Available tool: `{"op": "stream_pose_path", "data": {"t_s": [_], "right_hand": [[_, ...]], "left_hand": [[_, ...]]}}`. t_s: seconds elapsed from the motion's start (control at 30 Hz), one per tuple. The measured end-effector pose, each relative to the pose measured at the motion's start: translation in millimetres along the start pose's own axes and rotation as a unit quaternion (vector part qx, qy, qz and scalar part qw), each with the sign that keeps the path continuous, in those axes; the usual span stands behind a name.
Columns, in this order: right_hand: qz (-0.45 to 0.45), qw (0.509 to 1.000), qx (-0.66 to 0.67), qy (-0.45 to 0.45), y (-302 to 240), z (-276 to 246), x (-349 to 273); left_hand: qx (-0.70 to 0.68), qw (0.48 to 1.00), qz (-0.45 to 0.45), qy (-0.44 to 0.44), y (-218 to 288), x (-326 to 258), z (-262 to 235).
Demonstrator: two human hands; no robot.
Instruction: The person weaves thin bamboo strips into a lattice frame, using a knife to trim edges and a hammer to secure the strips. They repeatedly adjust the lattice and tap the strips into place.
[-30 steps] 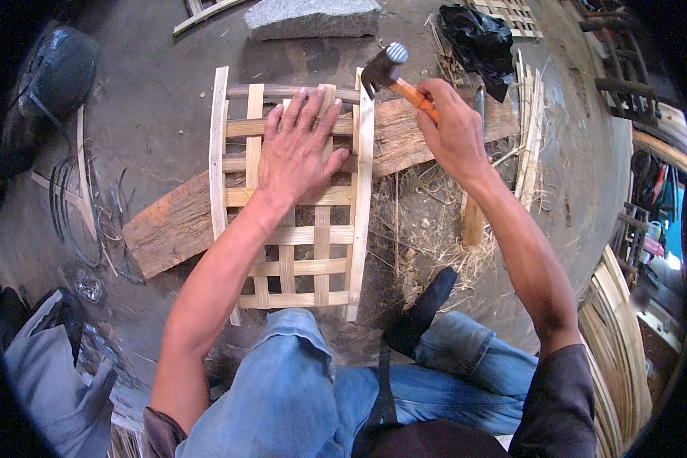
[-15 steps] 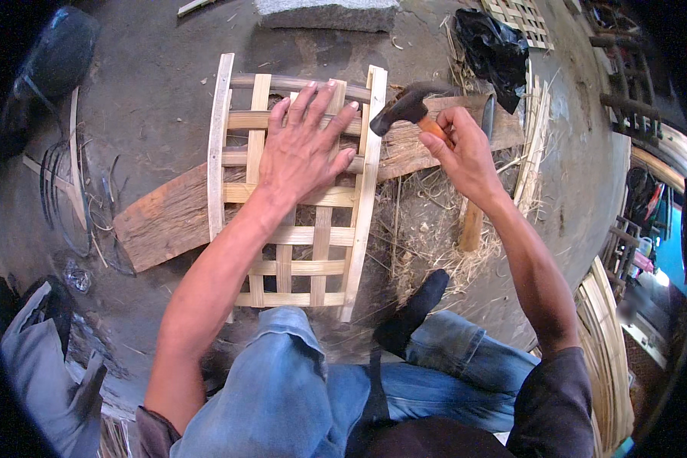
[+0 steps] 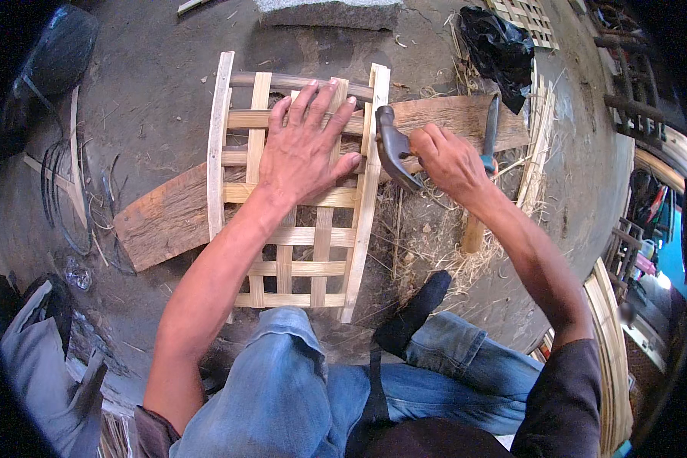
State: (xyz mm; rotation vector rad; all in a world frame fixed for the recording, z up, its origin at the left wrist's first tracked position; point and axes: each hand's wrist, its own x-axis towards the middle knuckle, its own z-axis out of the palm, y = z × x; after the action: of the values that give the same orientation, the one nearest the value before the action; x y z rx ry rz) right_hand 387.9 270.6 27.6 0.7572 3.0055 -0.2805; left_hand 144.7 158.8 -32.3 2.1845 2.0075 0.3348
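Observation:
My left hand (image 3: 301, 149) lies flat, fingers spread, on a lattice panel (image 3: 286, 236) of interwoven pale wooden strips between two side rails. My right hand (image 3: 450, 162) is closed round the orange handle of a claw hammer (image 3: 394, 149). The hammer's dark head is beside the panel's right rail, its claw toward me; whether it touches the rail I cannot tell. A rough wooden plank (image 3: 168, 217) runs beneath the panel. Behind my right hand lies a blade (image 3: 491, 122); a wooden handle (image 3: 472, 233) in line with it shows under my wrist.
Shavings (image 3: 435, 263) and long thin strips (image 3: 538, 145) litter the floor at right. A black plastic bag (image 3: 500, 49) lies beyond, near another woven piece (image 3: 527, 19). A stone block (image 3: 328, 14) is at the far side, a wire coil (image 3: 61, 191) at left. My foot (image 3: 416, 313) is near the panel.
The hammer has turned in my right hand: its head now stands along the right rail with the claw toward me. My right hand came slightly nearer me. The left hand and panel stay put.

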Motion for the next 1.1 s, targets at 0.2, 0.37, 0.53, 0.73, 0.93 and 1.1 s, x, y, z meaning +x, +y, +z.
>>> {"op": "stream_pose_path", "data": {"t_s": [0.2, 0.37, 0.53, 0.73, 0.93, 1.1], "right_hand": [[-0.062, 0.995, -0.073, 0.015, 27, 18, 3], [-0.034, 0.996, -0.083, -0.007, 38, 10, 10], [-0.185, 0.978, -0.083, -0.048, 53, -4, 20], [-0.174, 0.982, -0.064, -0.033, 55, 1, 28], [-0.156, 0.98, -0.114, -0.054, 65, -4, 40], [-0.243, 0.96, -0.109, -0.085, 63, -11, 38]], "left_hand": [[0.0, 1.0, 0.007, -0.003, 2, 4, -2], [-0.004, 1.0, 0.006, -0.011, 4, 3, -4], [-0.013, 1.0, 0.011, -0.002, 1, 3, -5], [-0.015, 1.0, 0.003, -0.007, 1, 4, -5], [0.002, 1.0, 0.009, 0.01, -3, 5, -4], [-0.01, 1.0, 0.011, 0.016, -1, 4, -4]]}}
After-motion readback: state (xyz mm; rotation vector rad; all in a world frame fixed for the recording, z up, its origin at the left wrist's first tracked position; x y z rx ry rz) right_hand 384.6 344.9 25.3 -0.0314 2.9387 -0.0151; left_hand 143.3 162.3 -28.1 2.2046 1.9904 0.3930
